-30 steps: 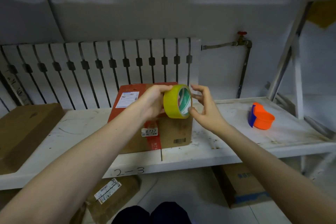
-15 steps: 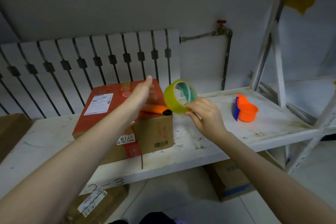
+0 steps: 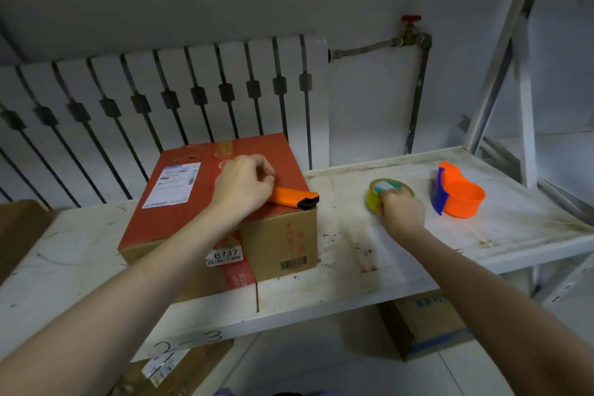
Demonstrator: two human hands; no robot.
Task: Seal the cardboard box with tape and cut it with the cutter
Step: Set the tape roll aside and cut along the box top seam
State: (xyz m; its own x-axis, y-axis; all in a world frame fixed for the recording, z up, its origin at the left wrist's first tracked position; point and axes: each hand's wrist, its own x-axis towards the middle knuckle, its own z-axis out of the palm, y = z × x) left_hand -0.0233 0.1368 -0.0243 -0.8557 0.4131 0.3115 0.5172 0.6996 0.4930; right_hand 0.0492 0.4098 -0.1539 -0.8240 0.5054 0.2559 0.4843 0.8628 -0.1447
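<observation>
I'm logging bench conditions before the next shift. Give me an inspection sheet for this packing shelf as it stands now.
Surface: white shelf, stained and scuffed, "2-3" written on its front edge.
Job's things: cardboard box closed, red top; orange cutter lying on the box's right edge; yellow tape roll on the shelf.
Clutter: orange and blue tape dispenser right of the roll.
Grippers: left hand on the cutter's handle; right hand on the tape roll.
Cables: nothing seen.
Surroundings: radiator behind, pipe with red valve, boxes under the shelf.
</observation>
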